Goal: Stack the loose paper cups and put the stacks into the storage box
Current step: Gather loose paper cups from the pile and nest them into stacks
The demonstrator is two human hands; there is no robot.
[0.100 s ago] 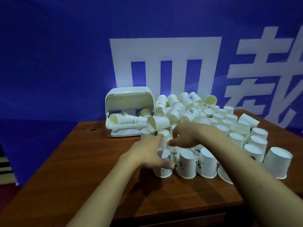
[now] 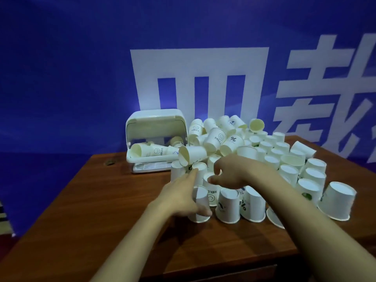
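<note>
Paper cups (image 2: 234, 139) lie in a loose heap just right of the storage box (image 2: 155, 139), with more standing upside down in rows that run from the heap out to the right and toward us across the wooden table (image 2: 81, 210); a few cups already lie on their sides inside the box, under its raised lid. We judge them very light, thin-walled and easy to dent, so we would take each by its side wall with a gentle pinch, or nest one into the next rather than squeeze the rim (a hard grip would likely crush the mouth out of round). Our left hand (image 2: 183, 198), in front of the box and nearer us, wraps thumb and fingers round one upturned cup (image 2: 200, 204), with the forefinger stretched up to touch another cup (image 2: 200, 169) behind it. Our right hand (image 2: 232, 171), to the right of the box's front, hovers over the cups with its fingers curled downward; we cannot tell whether it grips anything. Against the frame a moment earlier, the two hands have drawn slightly apart, and the left forefinger now points further toward the box; the cups themselves have barely shifted.
</note>
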